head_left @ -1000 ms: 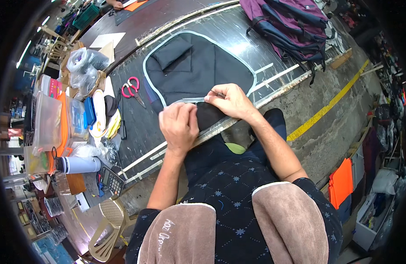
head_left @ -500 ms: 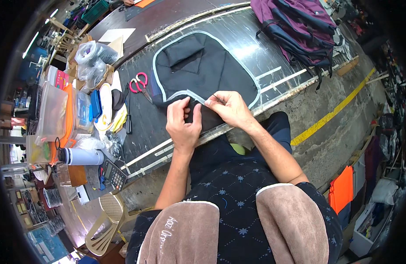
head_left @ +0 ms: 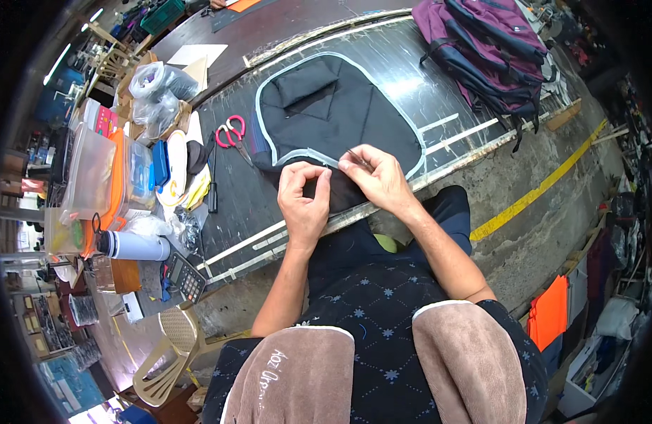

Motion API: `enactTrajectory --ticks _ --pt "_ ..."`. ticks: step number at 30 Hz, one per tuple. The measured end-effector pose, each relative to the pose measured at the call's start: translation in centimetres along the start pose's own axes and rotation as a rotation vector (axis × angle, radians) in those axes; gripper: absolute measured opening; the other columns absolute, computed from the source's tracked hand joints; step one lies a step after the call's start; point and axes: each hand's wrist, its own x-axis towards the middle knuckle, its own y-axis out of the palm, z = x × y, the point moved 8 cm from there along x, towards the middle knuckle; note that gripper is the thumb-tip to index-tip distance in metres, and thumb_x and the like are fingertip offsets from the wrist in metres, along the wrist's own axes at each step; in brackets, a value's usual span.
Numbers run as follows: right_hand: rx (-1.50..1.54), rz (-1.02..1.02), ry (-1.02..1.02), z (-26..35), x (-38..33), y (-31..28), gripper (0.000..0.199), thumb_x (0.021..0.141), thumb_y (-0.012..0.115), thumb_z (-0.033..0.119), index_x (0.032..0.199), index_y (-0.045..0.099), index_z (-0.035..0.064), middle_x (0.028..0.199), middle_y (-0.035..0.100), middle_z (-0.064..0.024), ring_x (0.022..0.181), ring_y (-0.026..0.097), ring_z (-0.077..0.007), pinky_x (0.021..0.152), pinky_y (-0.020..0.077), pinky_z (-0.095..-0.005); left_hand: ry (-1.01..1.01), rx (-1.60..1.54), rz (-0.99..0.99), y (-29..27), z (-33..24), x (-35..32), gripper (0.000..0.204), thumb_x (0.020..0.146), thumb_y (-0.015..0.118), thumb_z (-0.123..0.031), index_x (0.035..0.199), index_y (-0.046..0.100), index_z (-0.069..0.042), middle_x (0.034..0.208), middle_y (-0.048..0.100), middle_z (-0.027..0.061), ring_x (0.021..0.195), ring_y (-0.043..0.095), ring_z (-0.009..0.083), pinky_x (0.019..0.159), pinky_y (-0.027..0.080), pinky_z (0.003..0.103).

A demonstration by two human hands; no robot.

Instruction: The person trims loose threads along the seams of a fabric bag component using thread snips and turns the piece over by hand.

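A black fabric panel with pale grey edge binding lies on the dark table in front of me, with a folded flap at its far left. At the panel's near edge, my left hand pinches thumb and forefinger together, with what is between them too small to make out. Close beside it on the right, my right hand is closed around a thin dark tool, mostly hidden by the fingers, so its kind is unclear. Left of the panel rest scissors with pink-red handles.
A purple and navy backpack sits at the far right of the table. Along the left stand a white bottle, a calculator, plastic boxes and bags. A plastic chair is at lower left.
My left hand has drawn slightly back from the binding, its thumb and forefinger coming together. The right hand stays near the binding, its fingers more closed. The view has shifted a little.
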Motion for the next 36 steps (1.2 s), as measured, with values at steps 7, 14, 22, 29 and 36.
enactTrajectory --ticks 7,14,22,29,36 --pt "-0.454 -0.112 -0.723 4.6 -2.1 -0.5 0.02 0.1 0.085 0.02 0.112 0.075 0.0081 0.087 0.068 -0.0048 0.075 0.068 -0.0278 0.071 0.0497 -0.0416 -0.199 -0.247 0.052 -0.1 2.6 -1.3 0.008 0.1 0.086 -0.003 0.103 0.079 0.001 0.114 0.069 0.0031 0.094 0.061 0.0092 0.08 0.049 0.027" --pt "-0.609 -0.07 -0.84 5.1 -2.8 0.6 0.016 0.098 0.084 0.018 0.108 0.076 0.0084 0.086 0.068 -0.0051 0.075 0.069 -0.0259 0.069 0.0488 -0.0411 -0.233 -0.365 0.06 0.1 2.2 -1.1 0.008 0.103 0.084 -0.004 0.104 0.078 0.001 0.119 0.069 0.001 0.083 0.051 0.0019 0.071 0.04 0.02" --pt "-0.57 -0.089 -0.841 5.6 -2.4 0.8 0.02 0.092 0.088 0.011 0.108 0.078 0.0072 0.086 0.073 -0.0059 0.073 0.069 -0.0272 0.068 0.047 -0.0408 -0.209 -0.347 0.084 0.1 1.9 -1.1 0.007 0.103 0.084 -0.003 0.104 0.078 0.001 0.118 0.066 -0.0002 0.081 0.047 0.0013 0.07 0.039 0.021" --pt "-0.574 -0.074 -0.855 6.2 -2.2 1.1 0.019 0.092 0.088 0.012 0.107 0.077 0.0075 0.086 0.072 -0.0058 0.072 0.069 -0.0272 0.068 0.046 -0.041 -0.216 -0.336 0.069 0.0 1.9 -1.1 0.007 0.103 0.083 -0.002 0.104 0.077 0.001 0.117 0.066 -0.0005 0.081 0.047 0.0015 0.07 0.04 0.021" --pt "-0.595 -0.075 -0.852 5.8 -2.3 1.0 0.018 0.096 0.084 0.016 0.11 0.077 0.0081 0.085 0.067 -0.0041 0.073 0.068 -0.0249 0.07 0.0473 -0.0407 -0.21 -0.309 0.082 0.0 1.8 -1.1 0.006 0.104 0.082 -0.003 0.103 0.077 0.001 0.117 0.065 -0.0014 0.08 0.046 0.0014 0.069 0.04 0.021"
